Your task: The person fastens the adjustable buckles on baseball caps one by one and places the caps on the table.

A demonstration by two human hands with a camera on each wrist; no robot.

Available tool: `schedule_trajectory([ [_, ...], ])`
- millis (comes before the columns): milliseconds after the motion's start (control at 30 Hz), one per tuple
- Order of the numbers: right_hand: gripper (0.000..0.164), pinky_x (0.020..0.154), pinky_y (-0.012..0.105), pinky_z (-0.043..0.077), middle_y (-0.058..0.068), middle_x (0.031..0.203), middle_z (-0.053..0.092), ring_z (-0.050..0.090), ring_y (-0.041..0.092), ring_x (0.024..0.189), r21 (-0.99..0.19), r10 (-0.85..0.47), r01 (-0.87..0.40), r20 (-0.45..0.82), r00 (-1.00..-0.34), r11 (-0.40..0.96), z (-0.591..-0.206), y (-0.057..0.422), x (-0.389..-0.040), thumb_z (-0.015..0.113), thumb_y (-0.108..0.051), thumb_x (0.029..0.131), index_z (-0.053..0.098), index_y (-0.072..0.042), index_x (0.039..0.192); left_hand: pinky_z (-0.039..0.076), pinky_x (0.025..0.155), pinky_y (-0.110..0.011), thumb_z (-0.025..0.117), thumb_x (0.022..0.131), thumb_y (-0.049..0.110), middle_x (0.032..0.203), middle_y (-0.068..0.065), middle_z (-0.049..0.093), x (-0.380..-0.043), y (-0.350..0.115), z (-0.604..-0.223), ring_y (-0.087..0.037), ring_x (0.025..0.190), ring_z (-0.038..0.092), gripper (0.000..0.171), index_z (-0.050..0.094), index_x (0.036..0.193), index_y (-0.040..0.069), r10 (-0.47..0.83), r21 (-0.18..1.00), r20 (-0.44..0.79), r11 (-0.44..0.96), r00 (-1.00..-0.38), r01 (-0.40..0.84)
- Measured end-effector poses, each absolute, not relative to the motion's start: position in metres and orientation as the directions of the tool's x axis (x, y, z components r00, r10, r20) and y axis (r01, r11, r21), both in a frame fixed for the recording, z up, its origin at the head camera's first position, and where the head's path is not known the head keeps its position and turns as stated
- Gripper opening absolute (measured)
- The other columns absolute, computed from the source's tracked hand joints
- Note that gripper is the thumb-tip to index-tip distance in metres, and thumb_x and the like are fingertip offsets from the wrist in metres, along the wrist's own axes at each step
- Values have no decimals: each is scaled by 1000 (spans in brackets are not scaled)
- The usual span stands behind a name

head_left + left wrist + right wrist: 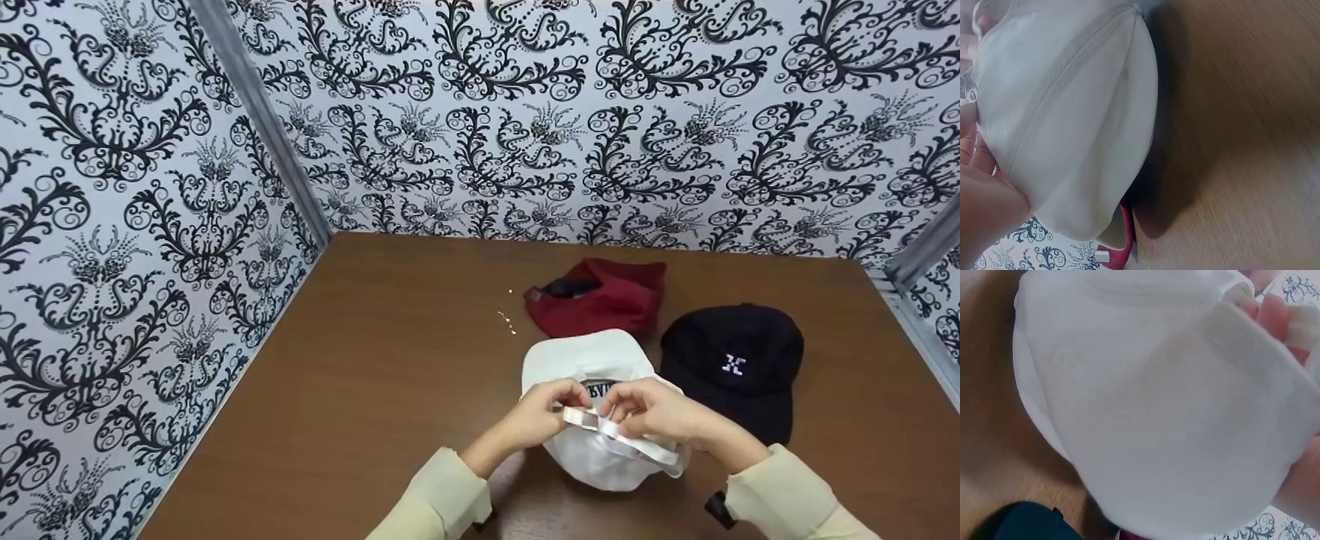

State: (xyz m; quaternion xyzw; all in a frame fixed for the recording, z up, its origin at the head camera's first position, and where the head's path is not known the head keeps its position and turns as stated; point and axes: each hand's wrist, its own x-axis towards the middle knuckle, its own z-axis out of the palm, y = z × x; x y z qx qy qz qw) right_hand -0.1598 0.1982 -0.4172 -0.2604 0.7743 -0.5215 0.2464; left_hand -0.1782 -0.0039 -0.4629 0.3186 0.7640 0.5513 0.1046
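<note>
A white baseball cap [581, 352] lies at the front of the table, its brim pointing away and its inside partly showing, with dark lettering. My left hand [534, 412] pinches one end of the white back strap [581, 418]. A small metal buckle [972, 94] shows by the left fingertips in the left wrist view. From the other side, my right hand [656, 409] pinches the strap near the left fingers. The cap's crown [1157, 422] fills most of the right wrist view and hides part of the right hand.
Behind the white cap lies a dark red cap [615, 304]. A black cap [739, 341] with a small white emblem sits to the right, close to my right forearm. The brown wooden table [360, 360] meets patterned walls [517, 150] at the back and left.
</note>
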Motion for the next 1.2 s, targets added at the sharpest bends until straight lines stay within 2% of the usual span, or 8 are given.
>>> schedule_trajectory([
  [233, 23, 59, 15, 43, 6, 80, 58, 53, 3, 73, -933, -703, -217, -50, -709, 285, -416, 198, -161, 57, 3, 74, 54, 10, 95, 41, 68, -14, 55, 70, -13, 79, -14, 60, -173, -6, -457, -1, 72, 48, 20, 59, 85, 0, 599, 889, 179, 241, -781, 389],
  [333, 28, 61, 18, 45, 9, 84, 59, 54, 4, 74, -909, -737, -238, -103, -668, 343, -408, 205, -158, 61, -5, 76, 53, 5, 101, 41, 68, -14, 54, 72, -12, 80, -19, 60, -169, -10, -445, -5, 72, 50, 16, 59, 85, -4, 597, 894, 185, 229, -781, 386],
  [467, 30, 61, 20, 45, 2, 83, 58, 53, 3, 74, -840, -764, -320, -161, -624, 439, -397, 216, -154, 64, -13, 74, 54, -5, 101, 41, 70, -14, 51, 72, -14, 83, -24, 60, -165, -14, -431, -6, 73, 51, 16, 57, 87, -10, 599, 914, 170, 201, -782, 353],
  [567, 20, 57, 19, 43, -4, 74, 57, 50, 0, 67, -798, -754, -367, -159, -637, 478, -392, 222, -151, 65, -12, 72, 58, -8, 90, 41, 70, -14, 51, 72, -14, 86, -25, 60, -165, -16, -428, -9, 75, 53, 18, 57, 88, -11, 597, 926, 147, 197, -788, 322],
  [733, 3, 47, 19, 40, 2, 59, 57, 47, -1, 54, -793, -707, -348, -141, -693, 500, -394, 224, -149, 60, -4, 74, 57, -7, 73, 40, 67, -14, 52, 74, -12, 84, -26, 59, -166, -17, -429, -5, 71, 51, 15, 57, 88, -11, 593, 933, 140, 189, -793, 306],
  [900, 5, 47, 20, 41, 9, 58, 54, 47, -1, 53, -814, -695, -339, -106, -711, 471, -401, 220, -150, 56, -4, 79, 56, -3, 75, 40, 67, -13, 55, 78, -8, 84, -27, 59, -164, -16, -429, 0, 71, 48, 12, 57, 88, -12, 615, 923, 170, 174, -770, 342],
  [1100, 7, 44, 19, 40, 15, 57, 52, 45, -1, 51, -836, -674, -323, -72, -735, 443, -409, 211, -151, 57, -7, 81, 57, -1, 78, 43, 72, -15, 52, 82, -4, 85, -26, 60, -163, -12, -429, -14, 76, 54, 11, 56, 88, -12, 658, 882, 220, 182, -720, 435],
  [1200, 7, 42, 18, 39, 17, 56, 53, 45, -1, 49, -843, -652, -310, -62, -756, 440, -413, 207, -152, 57, -8, 81, 57, -2, 78, 42, 72, -14, 52, 83, -3, 85, -26, 59, -163, -10, -429, -14, 76, 53, 11, 56, 88, -12, 664, 881, 202, 197, -719, 430],
])
